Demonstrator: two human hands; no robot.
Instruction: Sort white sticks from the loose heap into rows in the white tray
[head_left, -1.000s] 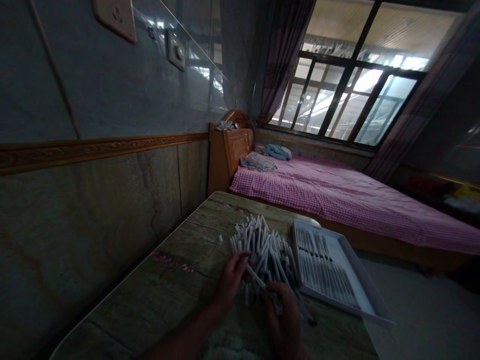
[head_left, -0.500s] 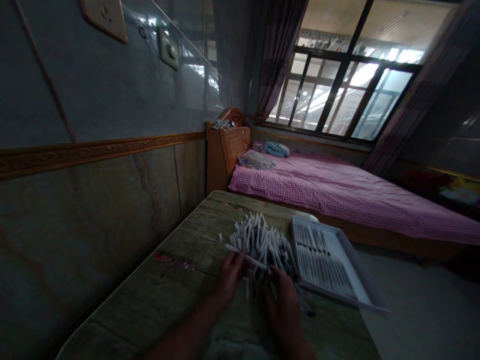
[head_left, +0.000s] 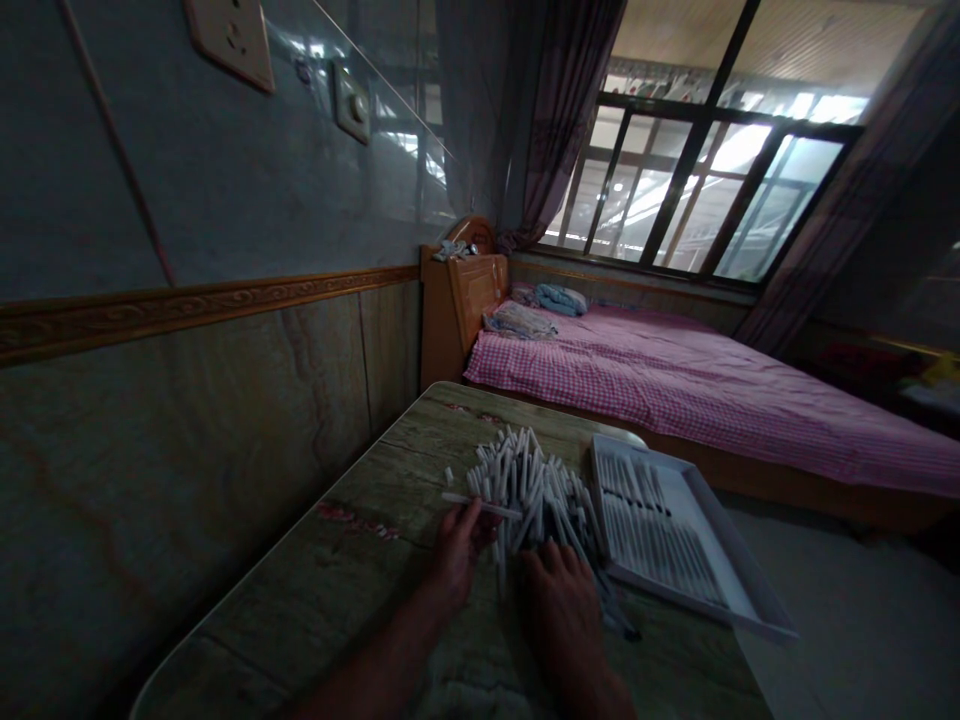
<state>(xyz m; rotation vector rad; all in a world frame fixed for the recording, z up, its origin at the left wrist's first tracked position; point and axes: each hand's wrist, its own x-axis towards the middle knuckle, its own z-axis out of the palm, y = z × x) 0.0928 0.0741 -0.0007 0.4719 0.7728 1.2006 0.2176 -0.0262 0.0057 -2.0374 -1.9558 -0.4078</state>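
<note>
My left hand [head_left: 456,550] pinches a white pen [head_left: 454,497] between thumb and fingers, lying nearly level over the front left of a pile. That heap of loose white pens [head_left: 525,480] points in many directions on the table. At the pile's near edge, my right hand [head_left: 559,590] has its fingers curled down among the pens; what they grip is hidden. Right of the heap stands a shallow white tray [head_left: 750,560] with pens laid side by side in two rows. A short white piece [head_left: 449,475], like a cap, lies left of the pile.
The table [head_left: 360,580] has a wood-like top with flower prints. Its left edge runs close to the tiled wall [head_left: 187,430]. Behind it is a bed [head_left: 637,370] with a pink checked cover. The tray's right end juts past the table's edge.
My right hand has let go of the pen's right end and come down to the pile's near edge. The left hand still holds that pen. The view has shifted slightly.
</note>
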